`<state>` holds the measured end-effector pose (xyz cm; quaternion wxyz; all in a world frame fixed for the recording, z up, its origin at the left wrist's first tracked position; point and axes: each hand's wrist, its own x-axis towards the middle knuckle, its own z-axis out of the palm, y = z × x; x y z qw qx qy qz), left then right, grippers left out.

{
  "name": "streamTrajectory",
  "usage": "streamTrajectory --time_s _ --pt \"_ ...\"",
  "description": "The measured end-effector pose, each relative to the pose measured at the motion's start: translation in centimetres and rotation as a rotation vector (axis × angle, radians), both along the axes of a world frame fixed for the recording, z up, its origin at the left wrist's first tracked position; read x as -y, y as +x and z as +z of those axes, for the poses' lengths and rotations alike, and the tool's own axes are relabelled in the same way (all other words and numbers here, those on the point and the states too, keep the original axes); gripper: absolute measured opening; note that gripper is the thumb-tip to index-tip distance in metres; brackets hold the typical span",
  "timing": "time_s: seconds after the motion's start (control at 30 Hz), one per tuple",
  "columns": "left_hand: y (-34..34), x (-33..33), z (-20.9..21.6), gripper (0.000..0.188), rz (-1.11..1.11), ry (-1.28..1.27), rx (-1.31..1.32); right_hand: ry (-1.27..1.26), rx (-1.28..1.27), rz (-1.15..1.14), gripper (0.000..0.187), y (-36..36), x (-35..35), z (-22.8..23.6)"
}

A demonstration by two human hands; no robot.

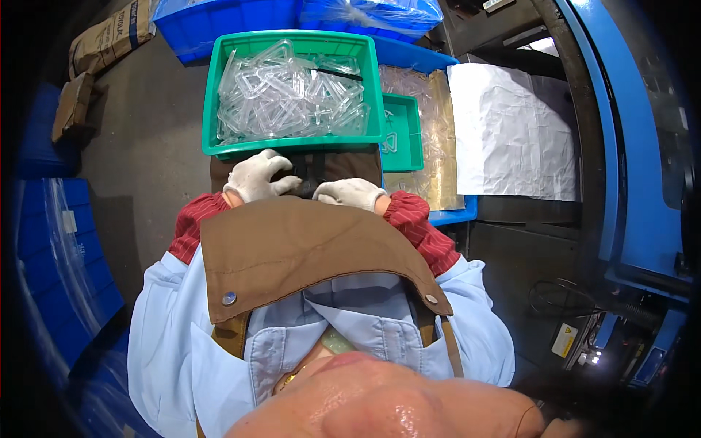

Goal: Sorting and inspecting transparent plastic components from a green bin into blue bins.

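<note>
Probably for easy reach, the rectangular green plastic tray (373, 87) heaped with clear, angular plastic pieces (270, 98) sits at twelve o'clock, a smaller green plastic tray (407, 117) at one. My white-gloved left hand (255, 177), at eleven, curls, thumb and fingers moderately parted around nothing visible; my white-gloved right hand (349, 193), near twelve, bends, fingertips hidden, its grip untellable.

Printed sack (109, 36), warning label (564, 340)
Dark capital lettering runs across the brown sack at upper left; the yellow label on the machine (631, 131) at right bears a triangle sign, its small print too small to read.
</note>
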<state>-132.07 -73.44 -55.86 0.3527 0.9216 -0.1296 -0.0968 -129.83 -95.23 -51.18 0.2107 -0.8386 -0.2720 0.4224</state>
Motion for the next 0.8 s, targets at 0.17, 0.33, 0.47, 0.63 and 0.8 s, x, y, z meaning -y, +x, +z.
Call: streamTrajectory --time_s 0.17,0.33,0.47,0.63,0.8 --pt "0.4 0.8 0.9 0.032 -0.217 0.097 -0.017 0.27 -0.064 -0.192 0.027 -0.6 1.4 -4.1" --pt "1.7 2.0 1.3 0.027 -0.478 0.411 -0.126 0.219 -0.03 -0.322 0.028 -3.1 3.0 -1.9" --pt "1.2 3.0 1.8 0.02 -0.442 0.442 0.026 -0.015 0.106 -0.062 0.029 -3.8 3.4 -2.1" --pt "0.1 2.7 1.2 0.012 -0.226 0.01 0.328 0.299 0.183 -0.205 0.027 -4.2 3.2 -7.5" --pt "-0.9 1.9 1.3 0.015 -0.253 -0.155 0.454 0.473 0.169 -0.354 0.026 -2.1 -0.2 -9.0"
